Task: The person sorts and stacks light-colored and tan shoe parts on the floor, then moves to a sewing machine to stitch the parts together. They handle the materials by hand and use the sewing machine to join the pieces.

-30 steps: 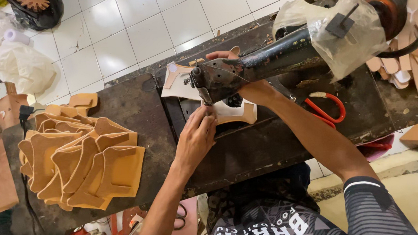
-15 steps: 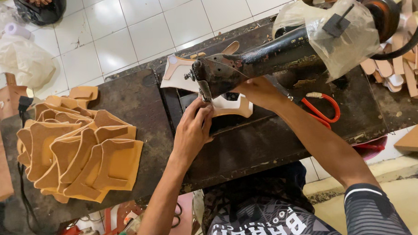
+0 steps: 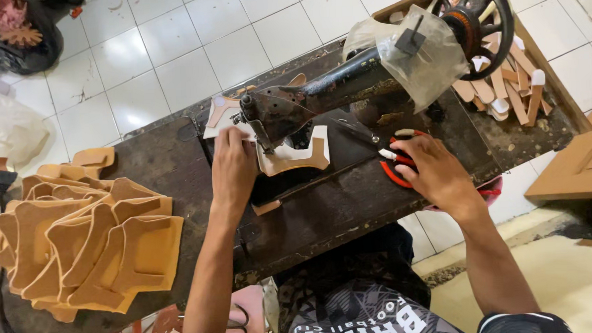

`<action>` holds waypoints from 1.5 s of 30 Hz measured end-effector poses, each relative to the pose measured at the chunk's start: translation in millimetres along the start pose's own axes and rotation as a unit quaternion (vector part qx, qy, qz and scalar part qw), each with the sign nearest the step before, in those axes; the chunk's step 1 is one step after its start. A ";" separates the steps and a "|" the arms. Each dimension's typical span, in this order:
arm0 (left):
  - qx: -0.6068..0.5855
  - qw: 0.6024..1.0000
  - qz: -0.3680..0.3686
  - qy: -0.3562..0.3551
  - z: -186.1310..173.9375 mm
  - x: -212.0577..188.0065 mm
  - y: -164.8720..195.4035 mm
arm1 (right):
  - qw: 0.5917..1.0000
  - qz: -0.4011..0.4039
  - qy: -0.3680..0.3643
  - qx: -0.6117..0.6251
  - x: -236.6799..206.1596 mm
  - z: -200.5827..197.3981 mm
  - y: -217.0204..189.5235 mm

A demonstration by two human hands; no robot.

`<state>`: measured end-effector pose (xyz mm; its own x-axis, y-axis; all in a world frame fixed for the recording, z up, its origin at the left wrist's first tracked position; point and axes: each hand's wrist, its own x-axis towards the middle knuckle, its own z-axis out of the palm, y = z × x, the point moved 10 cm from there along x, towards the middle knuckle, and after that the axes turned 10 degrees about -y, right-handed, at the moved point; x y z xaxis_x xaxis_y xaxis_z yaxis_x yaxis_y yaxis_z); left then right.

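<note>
A black sewing machine (image 3: pixel 319 95) stands on a dark worktable (image 3: pixel 337 204). A tan and white shaped piece (image 3: pixel 295 156) lies under its needle. My left hand (image 3: pixel 233 166) rests flat on that piece, just left of the needle. My right hand (image 3: pixel 432 170) is over a pair of red-handled scissors (image 3: pixel 394 162) to the right of the machine, fingers closing around the handles. A clear plastic bag (image 3: pixel 414 58) covers part of the machine's arm, beside the handwheel (image 3: pixel 472 12).
A stack of tan cut pieces (image 3: pixel 90 242) lies on the table's left side. A wooden box with several tan and white strips (image 3: pixel 509 87) stands at the right. White tiled floor (image 3: pixel 171 52) lies beyond. Another pair of scissors (image 3: pixel 236 322) rests near my lap.
My right hand has left the piece at the needle and moved right to the red-handled scissors. My left hand has stayed on the piece. The view has shifted.
</note>
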<state>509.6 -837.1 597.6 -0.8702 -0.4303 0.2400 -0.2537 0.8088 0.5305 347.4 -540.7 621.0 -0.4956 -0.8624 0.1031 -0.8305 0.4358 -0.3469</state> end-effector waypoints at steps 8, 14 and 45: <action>0.039 0.990 0.137 -0.021 4.4 65.5 -11.2 | 0.973 0.104 -0.153 0.137 8.4 12.8 -26.7; 0.035 0.992 0.104 -0.056 11.1 76.9 -19.6 | 0.971 0.042 -0.234 -0.003 56.8 35.3 -72.6; -0.474 0.854 -0.179 0.120 -74.0 94.9 -74.9 | 0.985 0.097 0.062 0.126 51.1 35.5 -15.4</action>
<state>477.3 -968.2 640.8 -0.6675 -0.7442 0.0247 0.0697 -0.0295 0.9971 343.9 -600.6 598.6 -0.6787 -0.7246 0.1197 -0.6357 0.4980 -0.5898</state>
